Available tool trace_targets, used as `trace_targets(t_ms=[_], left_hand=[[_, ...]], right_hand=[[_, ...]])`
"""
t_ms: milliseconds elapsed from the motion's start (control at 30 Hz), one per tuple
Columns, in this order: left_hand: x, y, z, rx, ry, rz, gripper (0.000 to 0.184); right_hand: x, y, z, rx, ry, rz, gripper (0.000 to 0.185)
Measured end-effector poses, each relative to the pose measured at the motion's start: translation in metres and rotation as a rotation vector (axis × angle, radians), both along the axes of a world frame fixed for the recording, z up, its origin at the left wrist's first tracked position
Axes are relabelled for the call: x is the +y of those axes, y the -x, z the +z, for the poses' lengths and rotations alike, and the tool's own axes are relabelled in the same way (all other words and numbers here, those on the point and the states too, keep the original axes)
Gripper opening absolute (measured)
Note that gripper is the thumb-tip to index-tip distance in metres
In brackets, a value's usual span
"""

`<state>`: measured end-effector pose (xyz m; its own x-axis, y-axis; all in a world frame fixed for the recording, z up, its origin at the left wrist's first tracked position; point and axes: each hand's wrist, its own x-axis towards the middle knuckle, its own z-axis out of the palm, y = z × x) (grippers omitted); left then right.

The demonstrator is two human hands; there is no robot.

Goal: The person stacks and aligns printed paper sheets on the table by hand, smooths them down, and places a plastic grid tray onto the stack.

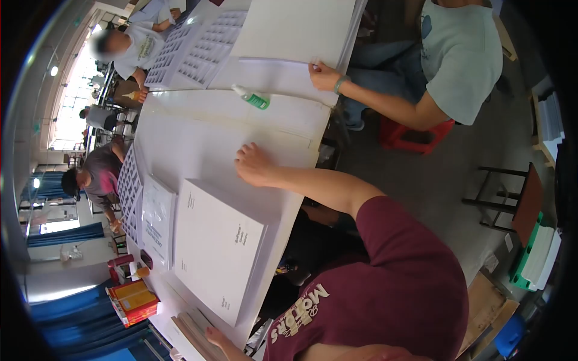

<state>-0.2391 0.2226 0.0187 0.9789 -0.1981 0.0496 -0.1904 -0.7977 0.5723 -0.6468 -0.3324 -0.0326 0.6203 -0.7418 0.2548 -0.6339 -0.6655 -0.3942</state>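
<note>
My right hand [256,165] rests on the white tabletop [198,138], its fingers bent and slightly apart, with nothing visible in them. Beside it lies a tall stack of large white printed sheets [214,253], bearing small lines of dark text. My left hand [215,338], partly cut off by my body, is at the edge of another stack of flat sheets or boards [191,334]. Its fingers are too small and partly hidden to show whether they grip. A white and green bottle [251,97] lies on the table beyond my right hand.
A plastic-wrapped pack [158,219] and gridded sheets [128,186] lie along the far side. A red and yellow box [133,301] stands near the left stack. A co-worker's hand [325,77] touches a large white board [295,30]. Other people sit across the table.
</note>
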Motion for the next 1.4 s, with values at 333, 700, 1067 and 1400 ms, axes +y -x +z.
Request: trace_targets(t_ms=[333, 700, 1067, 1400], left_hand=[[-0.261, 0.108, 0.134, -0.713, 0.359, -0.527, 0.028], [-0.601, 0.487, 0.082, -0.385, 0.276, -1.984, 0.021], [-0.735, 0.558, 0.023, -0.596, 0.056, -2.324, 0.022], [-0.736, 0.56, 0.017, -0.768, 0.027, -2.382, 0.02]], right_hand=[[-0.09, -0.03, -0.029, -0.204, -0.037, 0.318, 0.021], [-0.088, 0.023, 0.004, -0.243, -0.056, 0.346, 0.008], [-0.106, 0.014, -0.01, -0.45, -0.153, 0.419, 0.009], [-0.108, 0.011, -0.012, -0.506, -0.181, 0.435, 0.009]])
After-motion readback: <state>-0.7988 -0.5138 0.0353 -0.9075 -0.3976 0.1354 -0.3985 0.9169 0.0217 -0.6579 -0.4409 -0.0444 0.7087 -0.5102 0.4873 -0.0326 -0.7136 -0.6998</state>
